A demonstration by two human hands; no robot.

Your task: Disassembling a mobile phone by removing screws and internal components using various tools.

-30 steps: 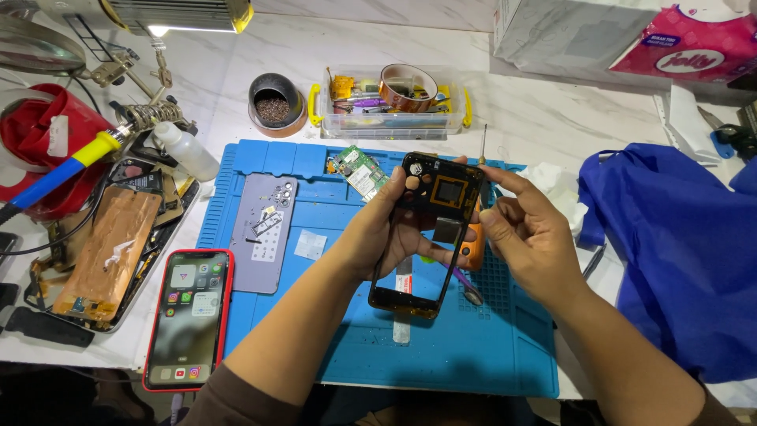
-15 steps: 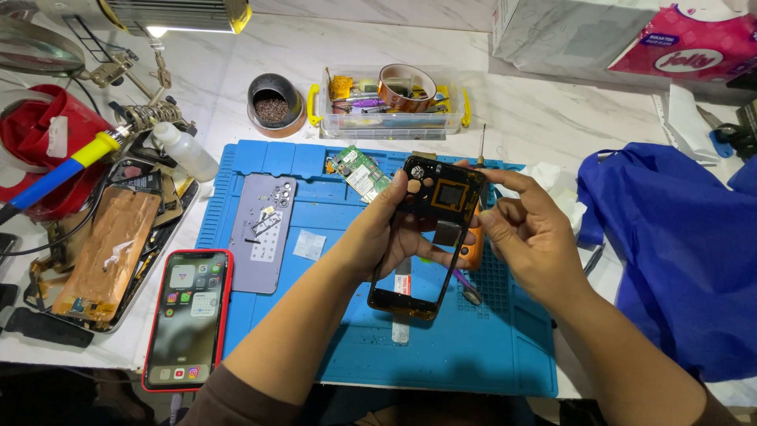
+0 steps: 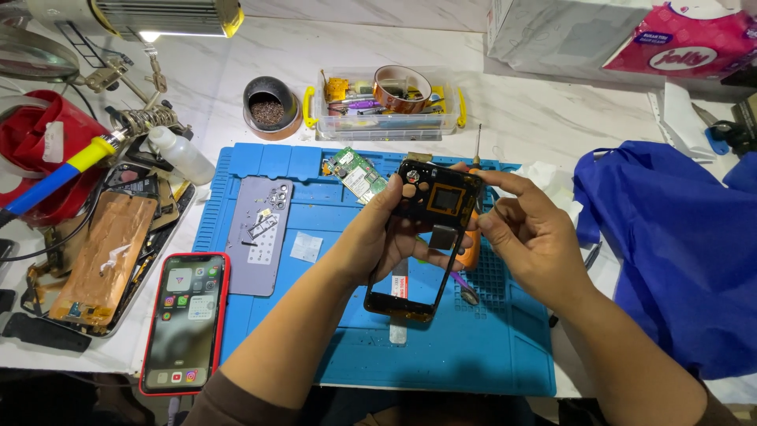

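Both hands up on the stripped phone frame (image 3: 430, 237) — held clear above the blue mat (image 3: 505, 347).

Left hand (image 3: 378, 237) wraps the frame's left edge, fingers curled shut around it; right hand (image 3: 528, 233) pinches the top right corner, thumb and forefinger closed on it; a green circuit board (image 3: 356, 175) lies just beyond the left fingertips; an orange-handled screwdriver (image 3: 471, 251) sits under the right fingers — a red-cased phone (image 3: 183, 322) rests well left of both.

One head-worn camera looked steeply down from above the near edge of the blue mat (image 3: 505, 347), facing the wall beyond it. It sat close, the mat filling mid-frame, both forearms entering from the bottom edge.
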